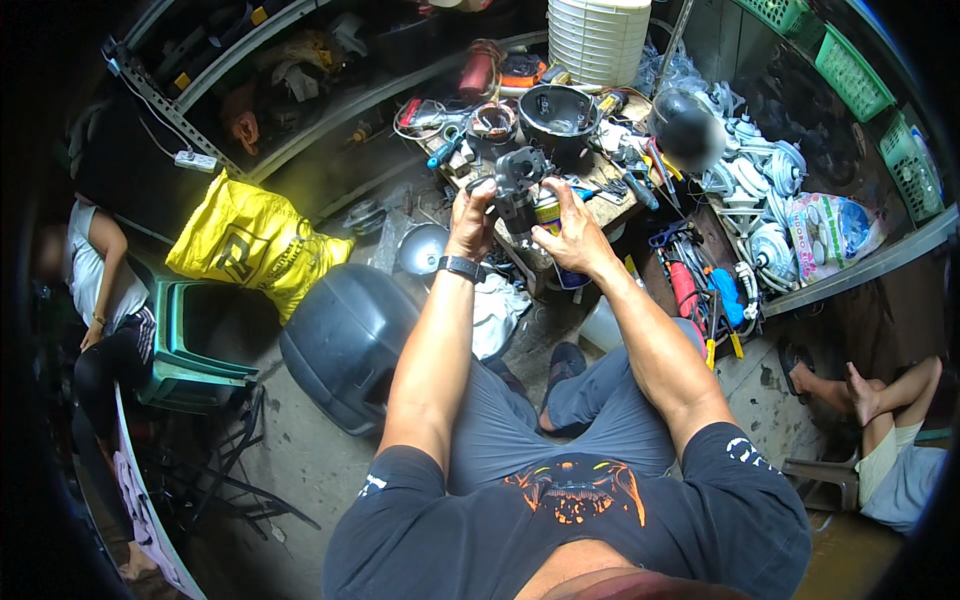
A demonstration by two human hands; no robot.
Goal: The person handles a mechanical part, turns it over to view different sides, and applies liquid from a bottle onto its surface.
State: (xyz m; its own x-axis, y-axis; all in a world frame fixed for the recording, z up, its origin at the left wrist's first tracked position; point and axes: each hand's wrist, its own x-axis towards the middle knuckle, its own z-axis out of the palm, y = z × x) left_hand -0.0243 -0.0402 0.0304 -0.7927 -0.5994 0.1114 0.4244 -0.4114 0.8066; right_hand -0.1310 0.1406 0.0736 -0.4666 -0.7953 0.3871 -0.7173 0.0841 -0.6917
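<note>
Both of my hands are raised over the near edge of a cluttered workbench, gripping a black motor-like part (516,196) with a rounded, bracketed top. My left hand (470,222) closes around its left side, thumb near the top. From the right, my right hand (578,232) pinches it with thumb and fingers. Just behind the right hand, partly hidden, stands a yellow and blue can (549,212). Beyond the part sits a black bowl-shaped container (560,112). A blue-handled tool (443,152) lies to the left.
White-grey mechanical parts (765,180) are heaped at the right. Below them, a box holds a red-handled tool (684,290). A black case (350,345) and a yellow bag (255,245) stand left on the floor. Other people sit at both sides, one on green stacked chairs (200,345).
</note>
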